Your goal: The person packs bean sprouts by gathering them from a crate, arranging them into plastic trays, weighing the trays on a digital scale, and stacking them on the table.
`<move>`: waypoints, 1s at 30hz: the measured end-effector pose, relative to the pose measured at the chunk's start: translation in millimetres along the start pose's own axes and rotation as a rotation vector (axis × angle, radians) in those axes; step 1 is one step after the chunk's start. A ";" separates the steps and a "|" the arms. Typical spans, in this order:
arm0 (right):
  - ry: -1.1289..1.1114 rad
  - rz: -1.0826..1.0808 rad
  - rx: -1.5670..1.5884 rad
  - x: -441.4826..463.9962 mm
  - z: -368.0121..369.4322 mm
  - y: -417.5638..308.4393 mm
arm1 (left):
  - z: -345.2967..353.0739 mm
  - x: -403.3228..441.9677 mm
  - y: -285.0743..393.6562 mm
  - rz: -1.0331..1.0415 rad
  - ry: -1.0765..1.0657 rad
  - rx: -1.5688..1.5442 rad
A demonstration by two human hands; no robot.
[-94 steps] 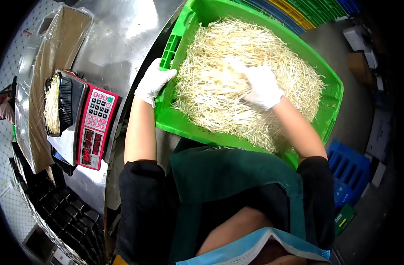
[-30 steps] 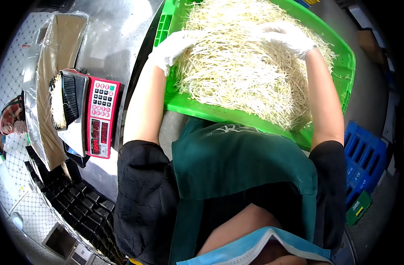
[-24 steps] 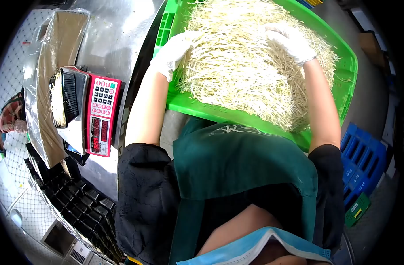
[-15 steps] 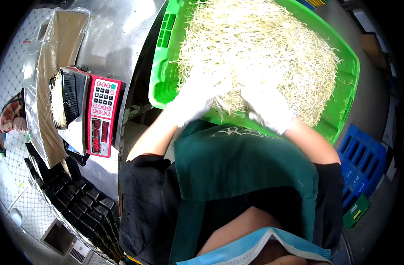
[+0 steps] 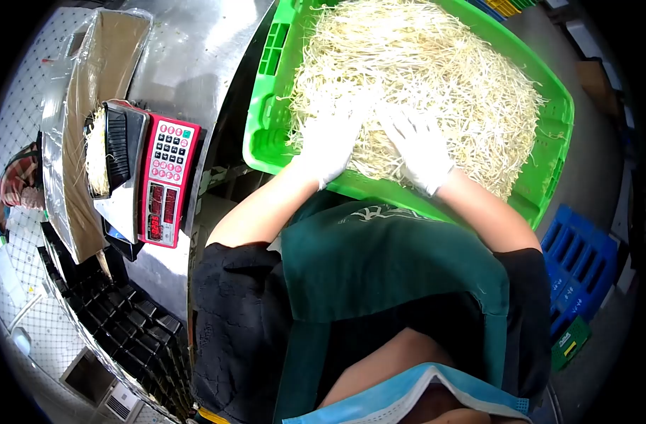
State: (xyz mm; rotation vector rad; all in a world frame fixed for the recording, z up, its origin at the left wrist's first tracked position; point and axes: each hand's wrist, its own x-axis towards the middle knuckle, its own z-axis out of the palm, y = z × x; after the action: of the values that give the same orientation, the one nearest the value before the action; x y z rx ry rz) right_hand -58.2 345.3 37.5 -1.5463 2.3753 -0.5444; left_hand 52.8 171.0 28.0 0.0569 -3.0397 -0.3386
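A large heap of pale bean sprouts (image 5: 422, 63) fills most of a bright green crate (image 5: 266, 127). My left hand (image 5: 328, 148), in a white glove, rests on the near left of the heap. Its fingers seem stretched forward, though glare washes out the tips. To the right, my right hand (image 5: 420, 150), gloved too, lies on the sprouts with its fingers extended and slightly apart. Between the two hands is a strip of loose sprouts. Neither hand has a clump visibly lifted.
On the metal table (image 5: 188, 63) at left, a red scale (image 5: 169, 180) bears a black tray (image 5: 116, 152) of sprouts. Stacked black trays (image 5: 125, 318) stand below it, beside a plastic-wrapped cardboard piece (image 5: 100, 78). A blue crate (image 5: 581, 261) is at lower right.
Both hands have shifted slightly over the near sprouts, and the right hand's fingers show more stretched out. The camera view has shifted a little, and the glare is weaker.
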 end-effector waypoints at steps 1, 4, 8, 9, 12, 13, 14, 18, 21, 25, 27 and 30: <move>-0.049 0.094 0.186 4.6 -5.7 5.6 | -4.9 3.3 -0.6 0.005 0.004 -0.002; -0.041 0.146 0.374 22.5 -44.9 20.9 | -31.2 16.7 -6.6 -0.197 -0.143 -0.298; -0.010 0.205 0.939 24.1 -72.7 56.8 | -40.7 34.6 -6.4 -0.265 0.095 -1.221; -0.002 0.209 0.938 26.2 -69.0 56.7 | -32.2 37.9 -2.9 -0.257 0.089 -1.222; 0.065 0.112 0.854 38.5 -40.5 49.2 | -24.4 43.0 15.4 -0.473 0.046 -1.627; 0.185 0.014 0.232 29.7 -25.5 41.5 | -12.0 45.8 15.8 -0.464 0.045 -1.629; 0.225 0.032 0.129 25.2 -10.3 25.2 | 11.3 43.8 14.2 -0.376 0.070 -1.684; 0.238 0.354 -0.115 42.4 22.8 -0.5 | -5.2 29.6 16.4 -0.404 -0.264 -1.404; 0.202 0.232 0.764 57.1 -0.2 39.5 | -33.7 21.6 12.3 -0.355 -0.273 -1.226; 0.137 0.341 0.643 59.2 -112.2 65.9 | -40.5 -1.9 -3.7 -0.521 -0.040 -1.352; 0.305 0.151 0.627 66.4 -173.3 96.7 | -35.6 -11.3 -15.0 -0.636 -0.173 -1.430; 0.258 0.158 0.513 93.0 -241.4 124.8 | -32.3 -19.6 -10.7 -0.719 -0.071 -1.532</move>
State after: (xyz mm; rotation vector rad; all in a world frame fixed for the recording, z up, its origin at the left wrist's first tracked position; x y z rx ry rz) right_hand -296.2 346.8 198.3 -1.1053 2.2503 -1.2600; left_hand 75.4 154.4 55.5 0.9472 -1.8470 -2.4279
